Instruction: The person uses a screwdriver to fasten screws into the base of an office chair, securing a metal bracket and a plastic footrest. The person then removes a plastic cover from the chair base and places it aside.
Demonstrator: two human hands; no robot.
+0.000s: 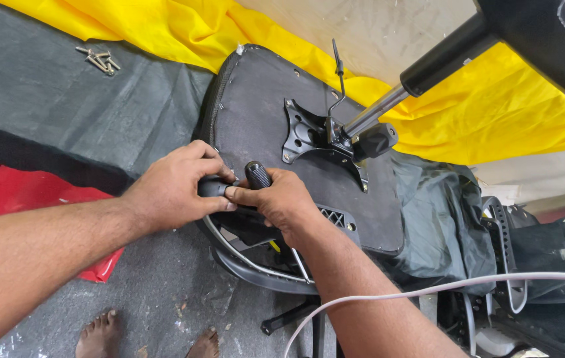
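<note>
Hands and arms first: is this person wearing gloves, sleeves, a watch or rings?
No. The left hand and right hand are bare, without gloves. Both forearms are uncovered to the picture's edge, so no sleeves show. No watch, band or ring is visible. The feet below are bare too.

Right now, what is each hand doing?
Left hand: closed around a black part at the seat's edge.
Right hand: closed on a black tool handle.
</note>
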